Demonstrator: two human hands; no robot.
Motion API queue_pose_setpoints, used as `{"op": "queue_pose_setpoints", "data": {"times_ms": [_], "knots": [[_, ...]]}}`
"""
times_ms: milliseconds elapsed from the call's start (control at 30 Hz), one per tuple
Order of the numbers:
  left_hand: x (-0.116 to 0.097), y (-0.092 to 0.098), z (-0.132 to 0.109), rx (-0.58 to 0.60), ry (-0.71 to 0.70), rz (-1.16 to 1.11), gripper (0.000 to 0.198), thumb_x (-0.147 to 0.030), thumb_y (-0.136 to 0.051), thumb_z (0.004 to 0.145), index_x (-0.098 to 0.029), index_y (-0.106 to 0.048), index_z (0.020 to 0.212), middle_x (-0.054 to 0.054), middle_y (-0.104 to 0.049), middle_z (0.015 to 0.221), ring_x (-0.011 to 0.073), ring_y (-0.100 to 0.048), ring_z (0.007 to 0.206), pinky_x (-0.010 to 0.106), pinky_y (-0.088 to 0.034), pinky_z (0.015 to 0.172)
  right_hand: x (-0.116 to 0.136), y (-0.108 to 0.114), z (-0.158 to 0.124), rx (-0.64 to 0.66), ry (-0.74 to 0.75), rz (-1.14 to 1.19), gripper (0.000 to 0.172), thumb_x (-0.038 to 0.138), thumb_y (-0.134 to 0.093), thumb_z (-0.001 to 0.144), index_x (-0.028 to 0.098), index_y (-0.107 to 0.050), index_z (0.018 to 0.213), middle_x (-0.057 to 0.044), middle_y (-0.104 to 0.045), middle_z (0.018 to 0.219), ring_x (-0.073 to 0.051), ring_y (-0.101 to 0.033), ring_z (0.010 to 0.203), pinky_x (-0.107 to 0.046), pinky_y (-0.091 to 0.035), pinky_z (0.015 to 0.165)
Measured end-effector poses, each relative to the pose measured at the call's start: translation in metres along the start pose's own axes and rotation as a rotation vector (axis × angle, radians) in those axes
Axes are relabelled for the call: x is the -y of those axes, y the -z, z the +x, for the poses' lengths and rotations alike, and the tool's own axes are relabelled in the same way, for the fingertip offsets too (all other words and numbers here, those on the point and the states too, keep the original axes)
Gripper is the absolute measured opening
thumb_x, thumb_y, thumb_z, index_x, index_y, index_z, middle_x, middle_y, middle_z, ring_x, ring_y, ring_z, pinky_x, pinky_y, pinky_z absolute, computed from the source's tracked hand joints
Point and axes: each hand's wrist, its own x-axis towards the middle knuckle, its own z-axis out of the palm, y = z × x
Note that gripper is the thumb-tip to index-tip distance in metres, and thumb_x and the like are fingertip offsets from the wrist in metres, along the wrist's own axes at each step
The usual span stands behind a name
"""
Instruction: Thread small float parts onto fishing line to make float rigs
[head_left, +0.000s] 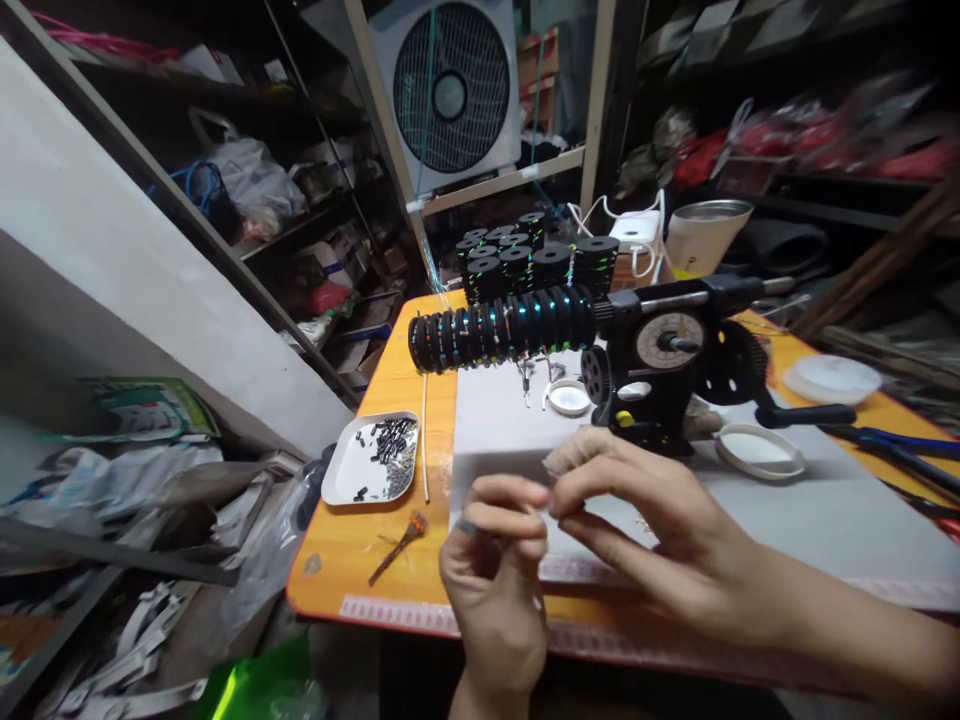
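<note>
A: Well, both of the person's hands are closed in a pinch. The left hand (495,585) and the right hand (652,520) meet fingertip to fingertip above the grey mat (825,510), near the front edge of the table.

B: Pinched on what?

A: It is too fine to make out. Whatever it is sits between those fingertips, just in front of the black winder (660,375).

B: So the worry is losing it?

A: Probably. If either pinch slackened, something that small could drop onto the mat or slip off the orange table (390,560) into the clutter below, where it would be hard to find.

B: Anything nearby at risk?

A: A white lid (759,452) lies beside the winder's base, close to the right forearm, so a wide sweep of that arm could knock it. The tray (346,470) of small black pieces sits near the table's left edge, where a careless elbow might tip it.
</note>
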Motion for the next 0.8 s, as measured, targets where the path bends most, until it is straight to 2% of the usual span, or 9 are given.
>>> {"op": "queue_pose_setpoints", "data": {"times_ms": [67,133,200,233,333,433,533,700,800], "knots": [[-0.004,-0.001,-0.002,0.029,0.025,-0.098,0.010,-0.032,-0.080,0.086,-0.027,-0.076,0.078,-0.002,-0.065,0.069,0.0063,-0.051,0.058,0.012,-0.044,0.056,-0.004,0.004,0.005,0.075,0.123,-0.083,0.015,0.005,-0.052,0.095,0.016,-0.061,0.101,-0.008,-0.062,0.094,-0.015,-0.061,0.088,-0.025,-0.055,0.076],[-0.010,0.002,-0.008,0.057,0.137,-0.176,0.011,-0.031,-0.078,0.088,-0.025,-0.073,0.080,-0.003,-0.060,0.063,0.0041,-0.039,0.048,0.011,-0.037,0.050,-0.013,0.012,0.013,0.127,0.350,-0.310,0.015,0.008,-0.050,0.097,0.016,-0.062,0.099,-0.009,-0.064,0.097,-0.016,-0.062,0.089,-0.031,-0.056,0.083],[-0.016,0.007,-0.017,0.052,0.232,-0.244,0.013,-0.029,-0.078,0.088,-0.022,-0.070,0.080,-0.004,-0.056,0.062,0.0027,-0.026,0.044,0.011,-0.033,0.047,-0.027,0.024,0.025,0.109,0.586,-0.590,0.017,0.009,-0.050,0.098,0.019,-0.063,0.097,-0.007,-0.068,0.101,-0.017,-0.064,0.094,-0.037,-0.055,0.093],[-0.018,0.010,-0.022,0.053,0.262,-0.273,0.014,-0.030,-0.078,0.088,-0.022,-0.069,0.080,-0.005,-0.053,0.060,0.0028,-0.021,0.044,0.011,-0.031,0.046,-0.033,0.030,0.031,0.084,0.629,-0.664,0.018,0.010,-0.050,0.098,0.021,-0.063,0.098,-0.007,-0.069,0.104,-0.018,-0.063,0.100,-0.039,-0.054,0.095],[-0.022,0.019,-0.032,0.069,0.301,-0.298,0.014,-0.031,-0.078,0.087,-0.022,-0.069,0.081,-0.006,-0.046,0.056,0.0030,-0.012,0.044,0.011,-0.027,0.045,-0.043,0.046,0.046,0.057,0.598,-0.775,0.023,0.007,-0.053,0.095,0.024,-0.066,0.103,-0.008,-0.070,0.113,-0.022,-0.061,0.111,-0.045,-0.051,0.099],[-0.023,0.025,-0.032,0.022,0.264,-0.243,0.015,-0.031,-0.080,0.085,-0.022,-0.069,0.080,-0.004,-0.054,0.060,0.0025,-0.011,0.045,0.011,-0.022,0.042,-0.037,0.058,0.054,-0.015,0.517,-0.837,0.026,0.009,-0.057,0.096,0.028,-0.068,0.112,-0.006,-0.068,0.117,-0.023,-0.061,0.111,-0.045,-0.050,0.098],[-0.023,0.030,-0.029,-0.051,0.203,-0.176,0.015,-0.031,-0.082,0.083,-0.022,-0.071,0.080,-0.003,-0.062,0.064,0.0011,-0.014,0.044,0.009,-0.021,0.042,-0.026,0.069,0.061,-0.100,0.442,-0.899,0.024,0.013,-0.061,0.096,0.026,-0.068,0.115,-0.007,-0.066,0.113,-0.024,-0.059,0.107,-0.046,-0.050,0.094],[-0.026,0.030,-0.025,-0.149,0.193,-0.108,0.015,-0.031,-0.086,0.080,-0.022,-0.073,0.080,-0.003,-0.067,0.066,-0.0032,-0.024,0.040,0.005,-0.030,0.045,-0.022,0.086,0.075,0.114,0.501,-1.011,0.023,0.013,-0.053,0.100,0.023,-0.073,0.107,-0.007,-0.071,0.117,-0.024,-0.062,0.102,-0.043,-0.053,0.086],[-0.026,0.027,-0.024,-0.194,0.181,-0.072,0.017,-0.030,-0.088,0.077,-0.021,-0.073,0.078,-0.003,-0.068,0.065,-0.0046,-0.029,0.037,0.005,-0.033,0.045,-0.017,0.084,0.074,0.186,0.598,-0.975,0.030,0.012,-0.042,0.105,0.018,-0.072,0.101,-0.008,-0.073,0.115,-0.022,-0.064,0.103,-0.040,-0.054,0.085]]}}
